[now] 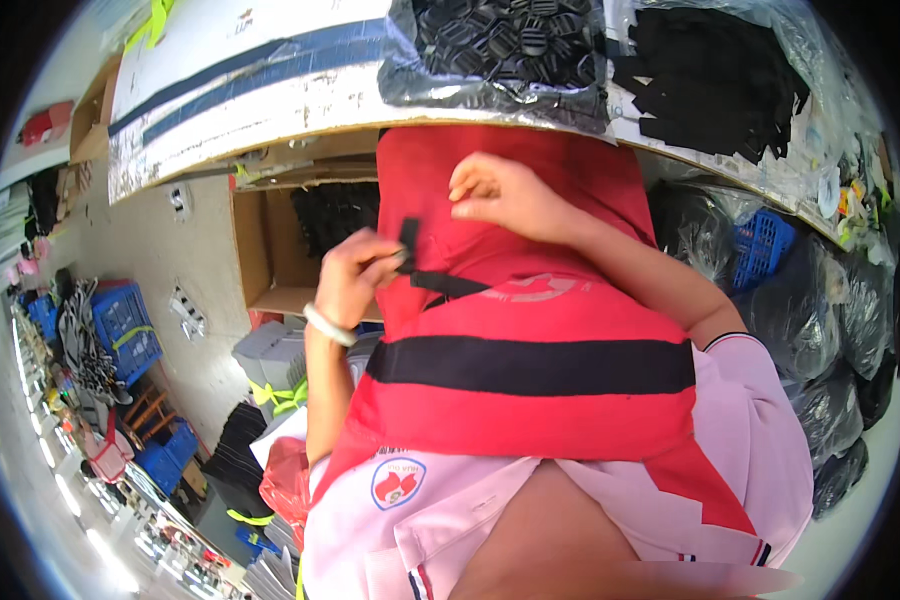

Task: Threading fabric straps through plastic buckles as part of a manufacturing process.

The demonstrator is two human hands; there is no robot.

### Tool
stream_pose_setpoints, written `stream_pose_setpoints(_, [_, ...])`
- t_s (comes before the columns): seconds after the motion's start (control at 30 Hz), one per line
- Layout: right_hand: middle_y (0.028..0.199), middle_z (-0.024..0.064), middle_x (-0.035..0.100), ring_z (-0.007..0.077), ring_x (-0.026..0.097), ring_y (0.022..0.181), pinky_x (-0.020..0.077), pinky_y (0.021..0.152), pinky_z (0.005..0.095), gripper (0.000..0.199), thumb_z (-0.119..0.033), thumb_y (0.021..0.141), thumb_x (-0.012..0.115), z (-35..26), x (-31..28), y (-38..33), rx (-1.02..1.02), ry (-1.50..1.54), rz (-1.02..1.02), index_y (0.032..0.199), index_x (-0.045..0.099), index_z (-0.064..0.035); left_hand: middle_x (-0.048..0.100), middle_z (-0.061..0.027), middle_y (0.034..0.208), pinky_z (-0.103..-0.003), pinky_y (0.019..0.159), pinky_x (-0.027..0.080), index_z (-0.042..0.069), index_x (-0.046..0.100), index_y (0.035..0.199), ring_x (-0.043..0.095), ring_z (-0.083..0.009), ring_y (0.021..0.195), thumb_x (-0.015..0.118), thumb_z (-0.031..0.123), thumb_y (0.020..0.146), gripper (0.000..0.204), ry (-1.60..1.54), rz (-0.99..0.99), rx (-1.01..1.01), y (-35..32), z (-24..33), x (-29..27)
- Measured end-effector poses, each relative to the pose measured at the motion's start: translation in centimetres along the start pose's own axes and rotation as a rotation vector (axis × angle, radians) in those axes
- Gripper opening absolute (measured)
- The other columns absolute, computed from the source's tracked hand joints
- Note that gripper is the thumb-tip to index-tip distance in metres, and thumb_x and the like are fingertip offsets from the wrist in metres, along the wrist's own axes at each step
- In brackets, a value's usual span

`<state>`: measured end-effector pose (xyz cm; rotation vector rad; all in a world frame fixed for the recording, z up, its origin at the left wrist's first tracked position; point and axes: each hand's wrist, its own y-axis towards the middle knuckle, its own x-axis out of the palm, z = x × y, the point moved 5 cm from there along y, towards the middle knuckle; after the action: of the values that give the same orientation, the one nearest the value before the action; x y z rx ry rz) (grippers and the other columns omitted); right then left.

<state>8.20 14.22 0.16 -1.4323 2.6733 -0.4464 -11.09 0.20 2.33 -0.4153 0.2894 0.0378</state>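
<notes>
My left hand (353, 275), with a pale band at its wrist, pinches a short black webbing strap (409, 236) in front of the red apron (530, 410). A second stretch of black strap (450, 284) runs from beside those fingers across the apron; whether it is the same piece I cannot tell. My right hand (508, 198) hovers over my lap, fingers loosely curled, thumb apart from them, with nothing visible between. Beyond it, on the table, lies a clear plastic bag of black plastic buckles (530, 45). Black strap pieces (720, 85) are heaped to its right.
The worn white tabletop (340, 85) crosses the far side, its edge just beyond my hands. Under it at left stands an open cardboard box (260, 250) with black pieces inside. Black bags (800, 310) and a blue basket (763, 248) crowd the right; blue crates (127, 330) stand left.
</notes>
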Motion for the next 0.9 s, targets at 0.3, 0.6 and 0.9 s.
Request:
stream_pose_setpoints(0.3, [0.09, 0.0136, 0.067, 0.0288, 0.066, 0.088, 0.0499, 0.074, 0.0386, 0.015, -0.016, 0.084, 0.065, 1.7, 0.7, -1.1, -0.034, -0.482, -0.19, 0.092, 0.06, -0.0041, 0.066, -0.0152, 0.1, -0.03, 0.077, 0.052, 0.0, 0.063, 0.114, 0.067, -0.0223, 0.084, 0.068, 0.004, 0.083, 0.032, 0.217, 0.35, 0.315, 5.5, 7.8, -0.7])
stream_pose_setpoints(0.6, [0.094, 0.0147, 0.066, 0.0316, 0.063, 0.091, 0.0484, 0.079, 0.042, 0.018, -0.018, 0.085, 0.062, 0.9, -0.1, -2.6, -0.047, -0.583, -0.208, 0.094, 0.06, -0.0024, 0.052, -0.0206, 0.122, -0.042, 0.086, 0.051, 0.008, 0.057, 0.121, 0.059, -0.0392, 0.099, 0.071, 0.021, 0.078, 0.047, 0.855, 0.64, 0.553, 21.7, 13.9, 4.2])
stream_pose_setpoints(0.9, [0.092, 0.0132, 0.067, 0.029, 0.064, 0.088, 0.0489, 0.078, 0.0393, 0.017, -0.017, 0.085, 0.061, 2.6, -1.7, -3.6, 0.021, -0.491, -0.192, 0.094, 0.062, -0.0032, 0.062, -0.0154, 0.091, -0.042, 0.078, 0.05, 0.007, 0.071, 0.093, 0.062, -0.0358, 0.087, 0.068, 0.008, 0.072, 0.022, 0.526, 0.412, 0.586, 25.2, 13.5, 5.0])
